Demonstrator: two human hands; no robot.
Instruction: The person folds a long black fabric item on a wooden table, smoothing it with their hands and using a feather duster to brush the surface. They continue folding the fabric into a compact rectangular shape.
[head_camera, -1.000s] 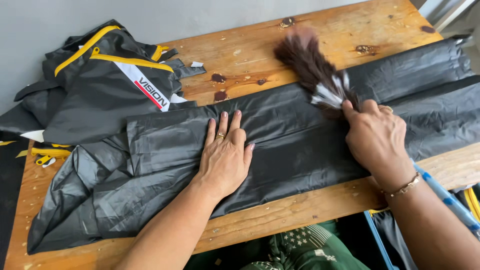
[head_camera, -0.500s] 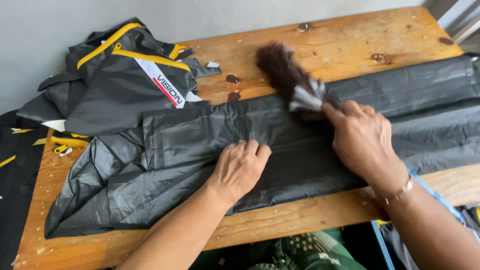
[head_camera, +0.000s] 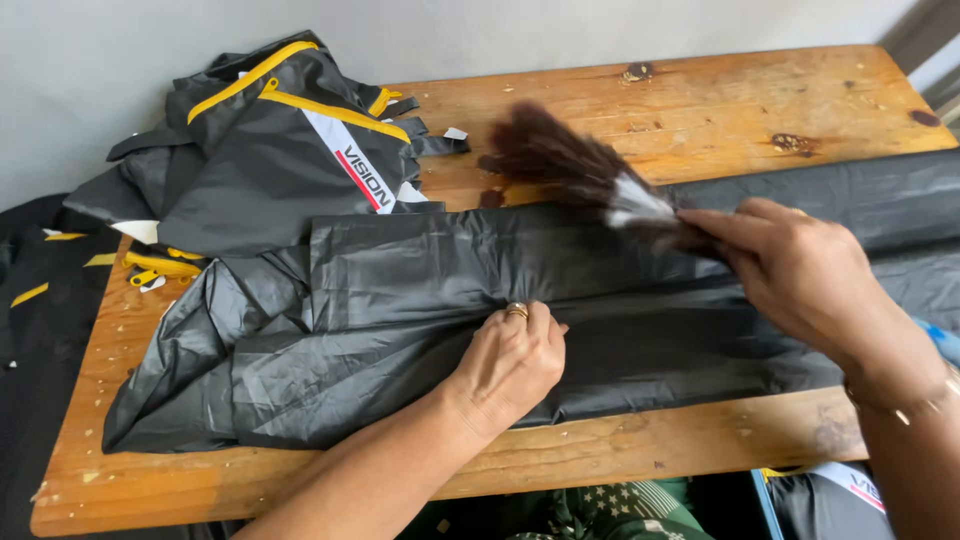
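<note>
A long piece of black fabric (head_camera: 420, 290) lies across a wooden table (head_camera: 700, 110). My left hand (head_camera: 510, 360), with a ring on one finger, presses down on the fabric near its middle, fingers curled onto the cloth. My right hand (head_camera: 800, 270) grips the handle of a dark brown feather duster (head_camera: 570, 165), whose blurred head hangs over the fabric's far edge and the bare wood. A bracelet circles my right wrist.
A pile of black garments with yellow piping and a white stripe (head_camera: 280, 150) lies at the table's far left. Yellow clips (head_camera: 160, 265) sit beside it. More black cloth hangs off the left edge. A grey wall runs behind the table.
The feather duster has swept leftward across the fabric. My left hand went from flat with spread fingers to curled and pressing on the cloth.
</note>
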